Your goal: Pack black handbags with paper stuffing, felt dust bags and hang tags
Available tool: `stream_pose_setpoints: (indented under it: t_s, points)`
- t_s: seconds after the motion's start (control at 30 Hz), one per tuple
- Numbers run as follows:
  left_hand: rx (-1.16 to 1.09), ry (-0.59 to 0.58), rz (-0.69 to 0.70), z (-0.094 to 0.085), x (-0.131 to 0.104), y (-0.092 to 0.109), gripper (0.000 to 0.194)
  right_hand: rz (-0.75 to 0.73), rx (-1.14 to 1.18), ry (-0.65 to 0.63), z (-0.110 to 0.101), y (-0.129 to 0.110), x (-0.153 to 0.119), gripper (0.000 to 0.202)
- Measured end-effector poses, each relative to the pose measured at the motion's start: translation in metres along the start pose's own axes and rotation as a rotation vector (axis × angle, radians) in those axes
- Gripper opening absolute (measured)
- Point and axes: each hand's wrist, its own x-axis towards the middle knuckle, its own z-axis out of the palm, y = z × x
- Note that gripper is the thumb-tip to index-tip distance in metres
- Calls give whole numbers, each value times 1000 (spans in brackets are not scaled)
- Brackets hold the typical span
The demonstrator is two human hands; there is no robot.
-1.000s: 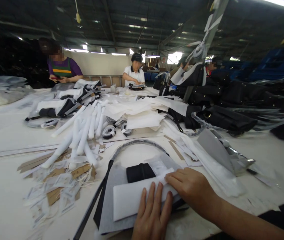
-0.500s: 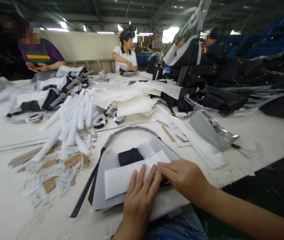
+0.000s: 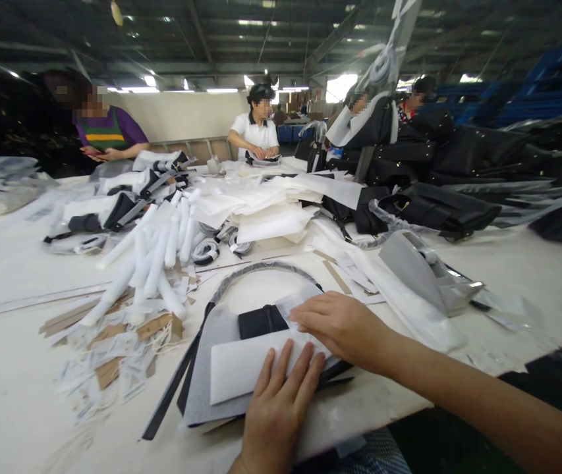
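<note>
A bag point(image 3: 201, 395) covered by a grey sheet lies flat at the table's near edge, its wrapped handle point(image 3: 261, 266) arching away from me. On it rest a folded white foam sheet point(image 3: 234, 372) and a small black piece point(image 3: 261, 321). My left hand point(image 3: 281, 395) lies on the foam with its fingers spread. My right hand point(image 3: 342, 326) sits just above and right of it, fingers together over thin translucent wrapping; what they hold, if anything, is hidden. A long dark strap point(image 3: 174, 382) extends from the bag's left side.
White foam tubes point(image 3: 162, 243), tags and card pieces point(image 3: 112, 355) lie to the left. White sheets point(image 3: 275, 220) fill the middle. Black bags point(image 3: 449, 204) are piled at right, near a grey wrapped piece point(image 3: 419, 270). Other people point(image 3: 255, 131) are across the table.
My right hand has moved up and left across the wrapping, nearer the small black piece. My left hand stays on the foam. The view has tilted up and shifted slightly left.
</note>
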Motion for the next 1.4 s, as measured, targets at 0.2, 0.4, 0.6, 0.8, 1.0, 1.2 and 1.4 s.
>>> stream_pose_setpoints:
  t_s: [0.2,0.4,0.6,0.8,1.0,1.2,1.4]
  points:
    - [-4,73,12,3,2,-1,37,-67,-38,-291,43,36,38,44]
    - [-14,86,53,7,3,-5,35,132,-153,-345,42,36,27,39]
    - [-34,132,66,10,1,-6,31,190,-156,-351,37,34,25,30]
    - [-52,128,60,12,-1,-6,32,116,50,-118,30,45,5,25]
    - [-100,0,21,1,0,-5,35,80,123,276,2,-13,-78,35]
    - [-148,-114,17,-2,-2,-5,41,-46,22,61,53,-69,-137,43]
    - [-127,-123,50,-4,0,-6,42,-30,10,254,93,-65,-135,27]
